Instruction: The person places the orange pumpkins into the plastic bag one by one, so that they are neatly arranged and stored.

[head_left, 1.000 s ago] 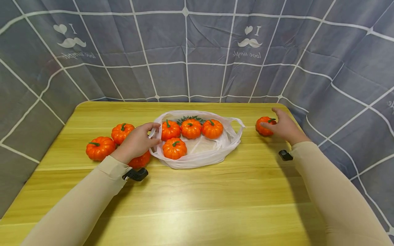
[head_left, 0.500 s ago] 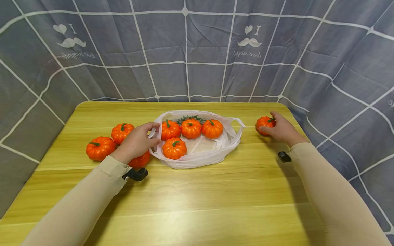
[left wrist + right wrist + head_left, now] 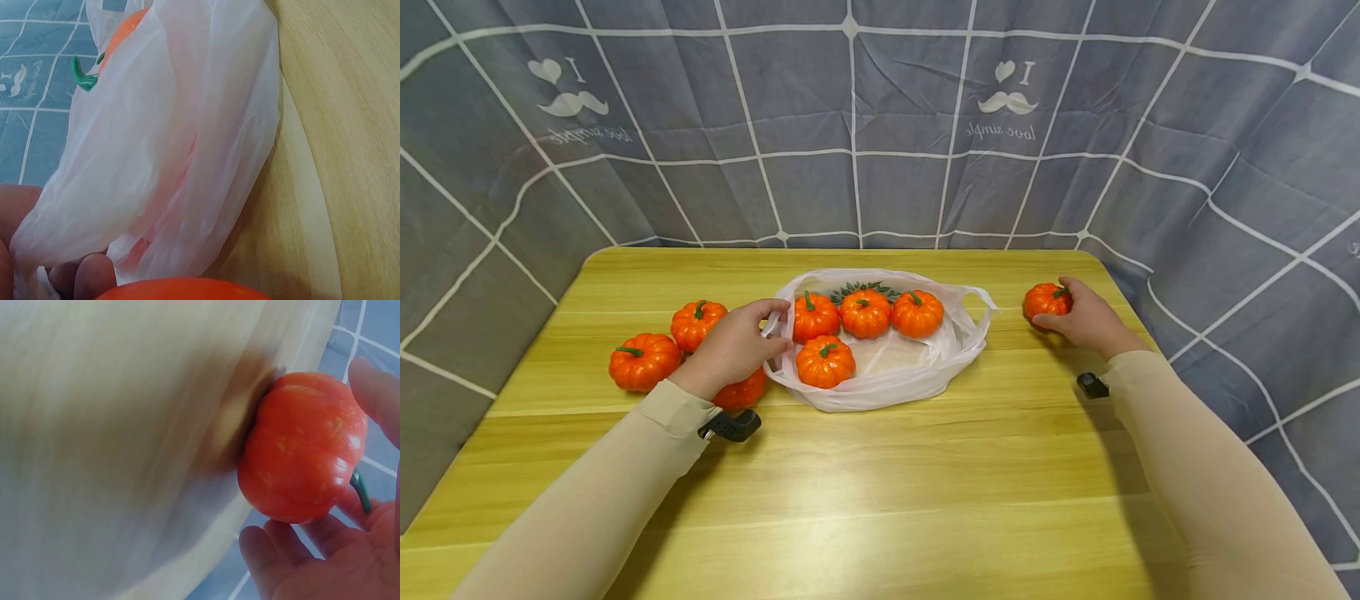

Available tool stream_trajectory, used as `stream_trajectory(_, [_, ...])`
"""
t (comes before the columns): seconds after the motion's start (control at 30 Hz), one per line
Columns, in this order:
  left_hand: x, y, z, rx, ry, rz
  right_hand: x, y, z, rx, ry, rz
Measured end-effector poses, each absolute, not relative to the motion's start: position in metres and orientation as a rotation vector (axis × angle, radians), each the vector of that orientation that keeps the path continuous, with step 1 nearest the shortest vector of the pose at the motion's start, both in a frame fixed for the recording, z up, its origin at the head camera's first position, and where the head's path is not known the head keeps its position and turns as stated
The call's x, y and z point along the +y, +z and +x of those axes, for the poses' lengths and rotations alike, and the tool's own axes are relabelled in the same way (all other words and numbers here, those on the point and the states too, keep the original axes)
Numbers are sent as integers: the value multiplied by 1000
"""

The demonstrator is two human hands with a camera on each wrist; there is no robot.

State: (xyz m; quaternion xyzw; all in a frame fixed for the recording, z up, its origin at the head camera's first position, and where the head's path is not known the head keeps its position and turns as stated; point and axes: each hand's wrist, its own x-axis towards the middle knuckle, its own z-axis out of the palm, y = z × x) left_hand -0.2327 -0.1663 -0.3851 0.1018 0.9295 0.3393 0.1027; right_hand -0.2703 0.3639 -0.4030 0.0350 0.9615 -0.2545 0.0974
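Observation:
In the head view my left hand pinches the left rim of a white plastic bag, which lies open mid-table. The left wrist view shows fingers gripping the bunched film. Inside the bag sit several small orange toy pumpkins with green stems. At the far right, my right hand holds one more pumpkin resting on the table. From the right wrist view, the thumb lies against one side of this pumpkin and curved fingers against the other.
Left of the bag are three more pumpkins: one at the left, one behind it, and one partly hidden under my left wrist. A grey checked curtain encloses the back and sides of the wooden table.
My right hand has lowered slightly, its thumb shifting to the pumpkin's near side and uncovering more of it. That pumpkin, my left hand and the bag stay put.

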Motion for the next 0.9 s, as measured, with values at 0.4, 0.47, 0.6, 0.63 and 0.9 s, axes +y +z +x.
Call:
stream_trajectory(0.4, [-166,-383,-232,2736,1011,301,366,-408,-270,2850,-778,121])
stream_trajectory(0.47, [-166,-383,-232,2733,1012,300,367,-410,-270,2856,-771,120])
stream_trajectory(0.6, [-166,-384,-232,2730,1009,298,367,-412,-270,2866,-776,109])
stream_trajectory(0.63, [-166,-384,-232,2726,1012,297,367,-413,-270,2866,-781,108])
stream_trajectory(0.9, [-166,-384,-232,2726,1011,295,369,-417,-271,2858,-784,95])
